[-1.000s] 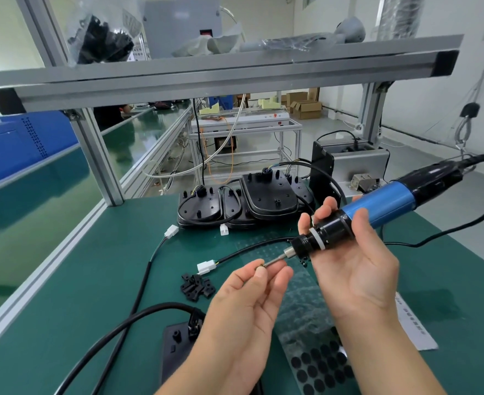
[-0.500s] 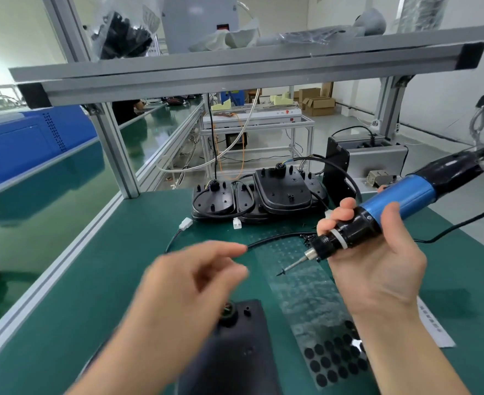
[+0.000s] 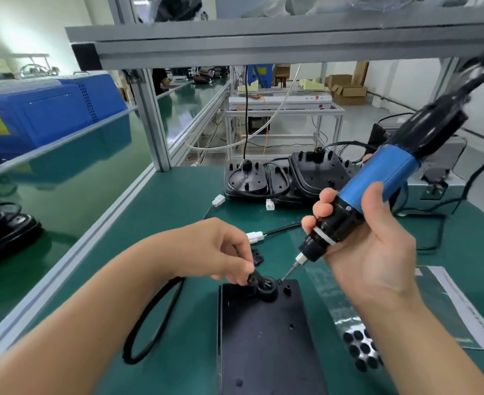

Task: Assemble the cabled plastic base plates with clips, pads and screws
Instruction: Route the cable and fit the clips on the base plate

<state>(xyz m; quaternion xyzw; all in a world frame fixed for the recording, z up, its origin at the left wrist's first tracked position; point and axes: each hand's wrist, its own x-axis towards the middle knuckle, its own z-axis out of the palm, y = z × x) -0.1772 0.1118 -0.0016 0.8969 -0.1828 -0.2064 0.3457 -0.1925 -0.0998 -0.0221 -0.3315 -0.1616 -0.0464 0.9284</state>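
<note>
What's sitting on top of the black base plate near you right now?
On the base plate, a round cable grommet at its far end, where the left hand pinches a small black clip. The screwdriver bit touches beside it. The fingers hide how the clip seats.

White walls (image 3: 400, 78) and a pale floor (image 3: 357, 121) lie beyond the green bench (image 3: 161, 212). An aluminium shelf (image 3: 263, 38) spans overhead. Cardboard boxes (image 3: 347, 89) sit by the wall.

Left hand (image 3: 218, 252): your fingers are curled down, thumb and fingertips pinching something small and black.
Right hand (image 3: 369, 246): palm up, wrapped round the tool's barrel, forearm reaching in from lower right.
</note>
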